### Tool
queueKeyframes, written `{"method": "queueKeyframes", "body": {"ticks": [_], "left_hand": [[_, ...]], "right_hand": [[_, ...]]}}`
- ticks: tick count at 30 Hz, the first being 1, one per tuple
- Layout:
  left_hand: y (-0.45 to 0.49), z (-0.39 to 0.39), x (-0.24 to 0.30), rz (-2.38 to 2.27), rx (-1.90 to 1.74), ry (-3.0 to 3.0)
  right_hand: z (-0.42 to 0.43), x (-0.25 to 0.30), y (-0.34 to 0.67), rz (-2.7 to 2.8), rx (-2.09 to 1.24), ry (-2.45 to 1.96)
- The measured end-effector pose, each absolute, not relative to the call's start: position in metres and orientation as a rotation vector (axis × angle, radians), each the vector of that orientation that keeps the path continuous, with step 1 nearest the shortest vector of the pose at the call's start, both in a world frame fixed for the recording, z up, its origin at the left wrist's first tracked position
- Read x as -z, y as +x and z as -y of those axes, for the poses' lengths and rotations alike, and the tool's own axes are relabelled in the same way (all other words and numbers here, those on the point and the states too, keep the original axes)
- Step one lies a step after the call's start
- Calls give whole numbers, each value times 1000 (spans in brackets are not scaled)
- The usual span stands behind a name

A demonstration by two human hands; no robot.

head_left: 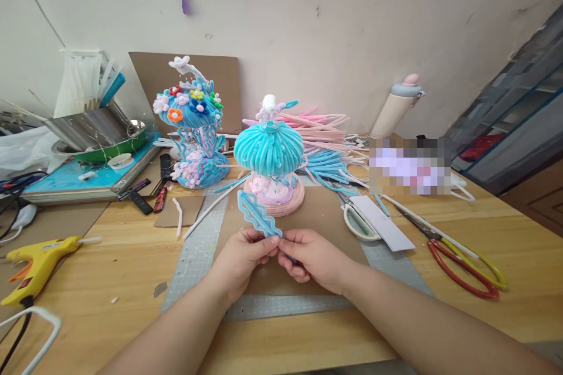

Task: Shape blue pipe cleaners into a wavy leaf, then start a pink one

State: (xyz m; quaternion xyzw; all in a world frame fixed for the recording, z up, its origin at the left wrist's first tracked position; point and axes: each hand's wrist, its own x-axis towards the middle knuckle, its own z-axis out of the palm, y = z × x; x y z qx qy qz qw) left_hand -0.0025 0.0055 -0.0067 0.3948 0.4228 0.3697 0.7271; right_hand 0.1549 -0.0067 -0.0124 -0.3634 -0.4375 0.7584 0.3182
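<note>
"Surface?"
"Pale wood-grain tabletop [132, 263]."
"Principal item?"
"Wavy-edged light-blue fuzzy strip [258, 218], held above flat brown cardboard [334, 217] — likely light, soft, bendable; best taken by its near end."
"Hands?"
"Left hand [246, 255], right hand [310, 255] — both nearly closed, thumbs and fingers pinching that end. Beyond: turquoise domed fuzzy ornament [269, 149]."

Fuzzy strip [259, 217], metal bowl [90, 129] (glossy), wooden table [109, 281]
</note>
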Motion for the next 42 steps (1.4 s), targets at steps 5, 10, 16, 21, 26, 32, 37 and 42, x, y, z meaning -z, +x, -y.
{"method": "queueKeyframes", "body": {"ticks": [5,10,16,21,26,32,37,42], "left_hand": [[-2,-4,2,-868,-787,929],[0,-2,-3,-865,-766,991],[3,1,-3,-877,-792,899],[-4,-3,-14,-904,-849,933],[-19,-16,-21,-1096,-1044,1043],[-27,-20,-19,-1095,-979,1117],[-27,-19,-18,-1025,-1004,1057],[-23,-18,-16,-1025,-971,1039]], "right_hand": [[9,5,157,1202,-2060,-851],[11,-2,154,1217,-1942,-904],[11,2,153,1231,-1895,-1001],[13,3,153,1319,-1703,-1165],[14,6,155,1441,-1509,-1323],[13,4,156,1492,-1480,-1366],[11,0,155,1280,-1712,-1224],[11,7,154,1390,-1604,-1282]]}}
